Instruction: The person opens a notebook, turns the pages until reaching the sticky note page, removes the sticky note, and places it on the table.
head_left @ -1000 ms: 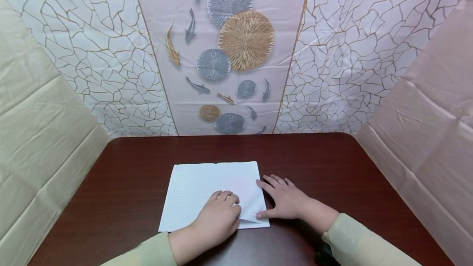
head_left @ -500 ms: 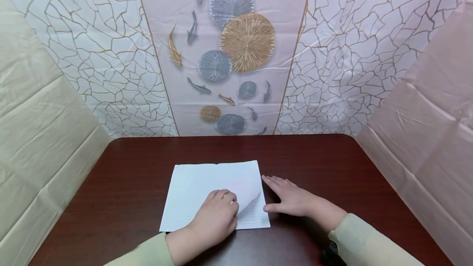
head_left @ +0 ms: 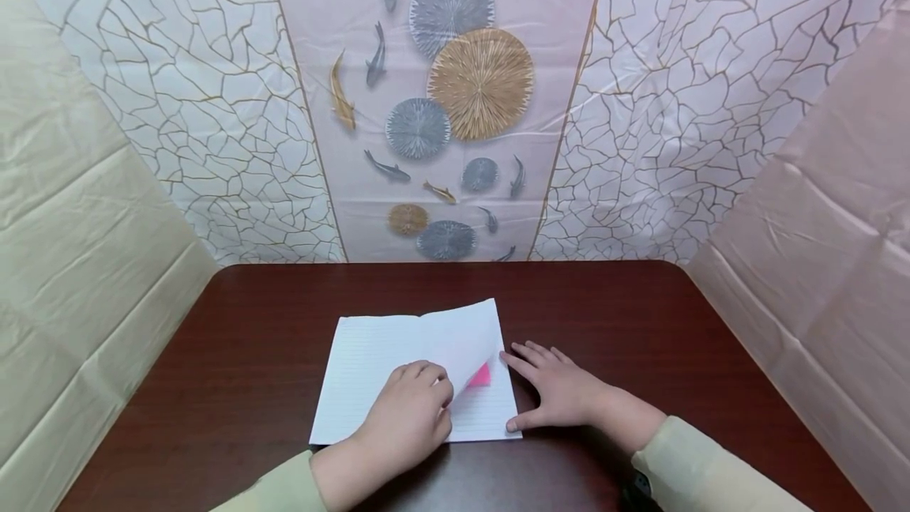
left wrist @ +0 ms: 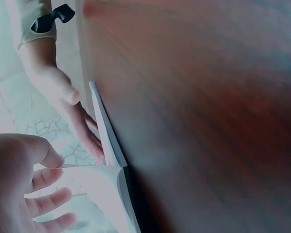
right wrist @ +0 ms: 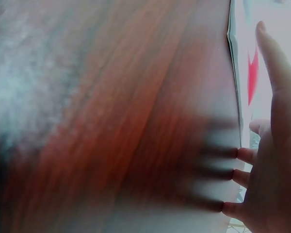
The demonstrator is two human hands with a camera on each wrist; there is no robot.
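An open lined notebook (head_left: 362, 354) lies on the table in the head view. My left hand (head_left: 405, 413) pinches a right-hand page (head_left: 462, 338) between thumb and fingers and holds it lifted, bending toward the left. Under the raised page, a bright pink sticky note (head_left: 480, 375) shows on the sheet below. At the notebook's right edge my right hand (head_left: 558, 389) is spread, its thumb and index fingertip on the edge of the sheet and the other fingers over the table. The left wrist view shows the lifted page (left wrist: 99, 189) at the thumb tip.
The dark red-brown table (head_left: 270, 291) surrounds the notebook on all sides. Behind it hangs a patterned cloth backdrop (head_left: 441, 180), with pale fabric walls (head_left: 92, 259) at both sides. A black device (left wrist: 53, 19) sits on the right wrist.
The page in my left hand has risen and swung left, uncovering the pink sticky note. My right hand drew slightly right off the page, then came back to the notebook's edge.
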